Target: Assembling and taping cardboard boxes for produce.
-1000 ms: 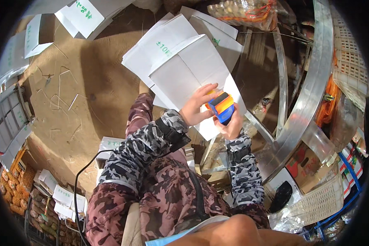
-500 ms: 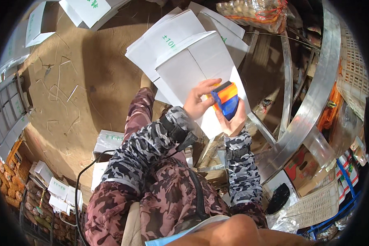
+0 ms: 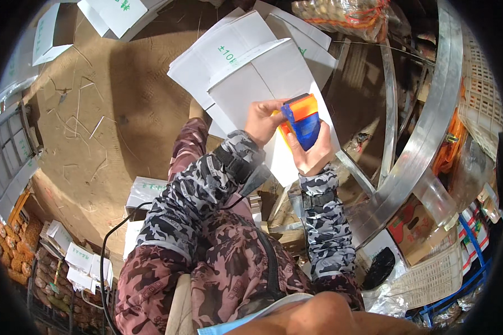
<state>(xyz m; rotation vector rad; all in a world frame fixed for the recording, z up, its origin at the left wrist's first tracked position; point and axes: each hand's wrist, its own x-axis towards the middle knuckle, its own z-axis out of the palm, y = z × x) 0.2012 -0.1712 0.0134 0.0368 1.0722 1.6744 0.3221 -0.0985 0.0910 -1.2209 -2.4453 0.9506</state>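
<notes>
A blue and orange tape dispenser with a dark toothed edge along its top is held between both hands, over a stack of white cardboard cartons. From below and to the right, my right hand wraps its blue body. My left hand has its fingers closed on the dispenser's left side near the toothed edge; some fingertips are hidden behind it. Beneath lies the top white carton, flat, with a crease down its middle. I cannot make out any loose tape end.
More white boxes lie at the far left, and smaller ones beside my legs. A curved metal rail runs down the right, past a plastic crate. Netted produce sits at the top. A black cable trails at left.
The tape dispenser has moved slightly left and up and turned a little, held in both hands. My left hand's fingers have drawn in against its side.
</notes>
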